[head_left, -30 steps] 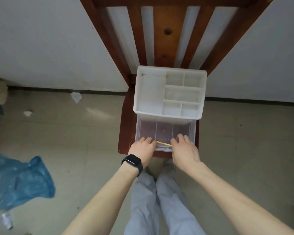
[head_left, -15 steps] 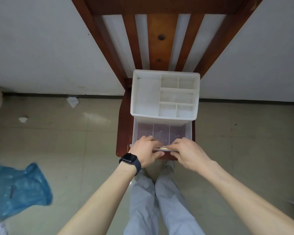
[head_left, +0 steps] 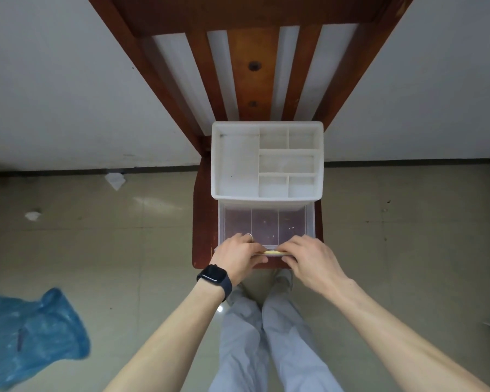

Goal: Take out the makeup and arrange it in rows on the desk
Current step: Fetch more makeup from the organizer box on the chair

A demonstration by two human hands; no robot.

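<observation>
A blue plastic bag (head_left: 31, 335) lies on the tiled floor (head_left: 393, 250) at left. Against the white wall, a wooden chair (head_left: 255, 66) carries a white compartmented organizer (head_left: 238, 162), its clear drawer (head_left: 265, 224) pulled out. At the drawer's near rim, the left hand (head_left: 235, 257) and right hand (head_left: 311, 258) pinch a thin yellow stick (head_left: 272, 252) between them.

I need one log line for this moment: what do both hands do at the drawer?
left hand: pinches yellow stick | right hand: pinches same stick | drawer: open, looks empty | organizer: on chair
</observation>
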